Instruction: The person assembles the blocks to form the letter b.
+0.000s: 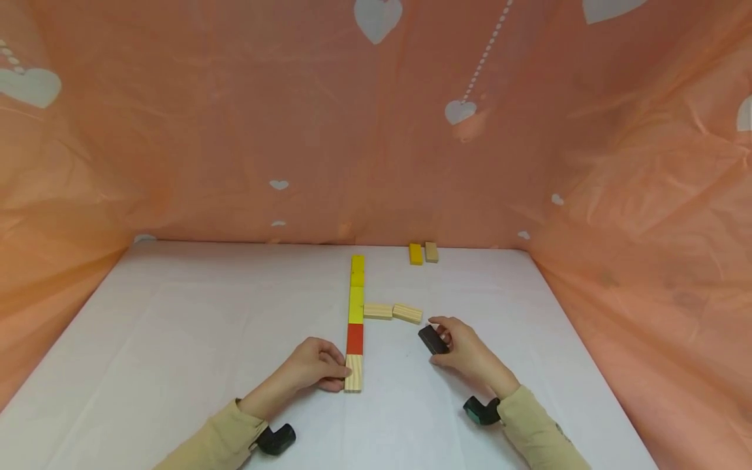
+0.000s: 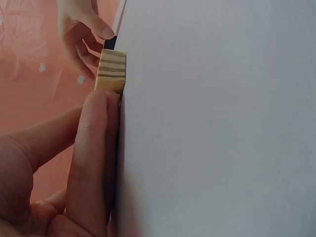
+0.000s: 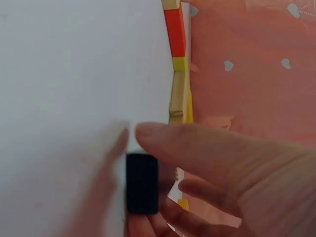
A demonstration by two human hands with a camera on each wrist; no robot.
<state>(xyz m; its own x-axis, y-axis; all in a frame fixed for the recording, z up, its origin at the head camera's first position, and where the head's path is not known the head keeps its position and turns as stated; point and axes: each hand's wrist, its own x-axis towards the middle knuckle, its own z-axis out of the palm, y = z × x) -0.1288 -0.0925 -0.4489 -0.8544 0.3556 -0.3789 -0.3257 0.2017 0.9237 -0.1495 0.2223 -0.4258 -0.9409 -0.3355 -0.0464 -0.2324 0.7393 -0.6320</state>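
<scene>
In the head view, the red block (image 1: 355,339) lies in a straight row on the white table (image 1: 235,313). Beyond it come 2 yellow blocks (image 1: 356,304); on its near side a plain wooden block (image 1: 356,382) ends the row. The left hand (image 1: 305,365), left of and nearer than the red block, touches this wooden block with bent fingers; whether it pinches it I cannot tell. The right hand (image 1: 467,349), right of the red block, is partly closed and grips a dark block (image 1: 433,340) between thumb and fingers. Beyond and right of the red block, 2 light blocks (image 1: 378,311) branch off the row, the outer turned at an angle. Farther off that way lie a loose yellow block (image 1: 416,254) and a tan block (image 1: 431,252).

In the left wrist view, fingertips rest against the wooden block.

In the right wrist view, the dark block is well apart from the red block.
</scene>
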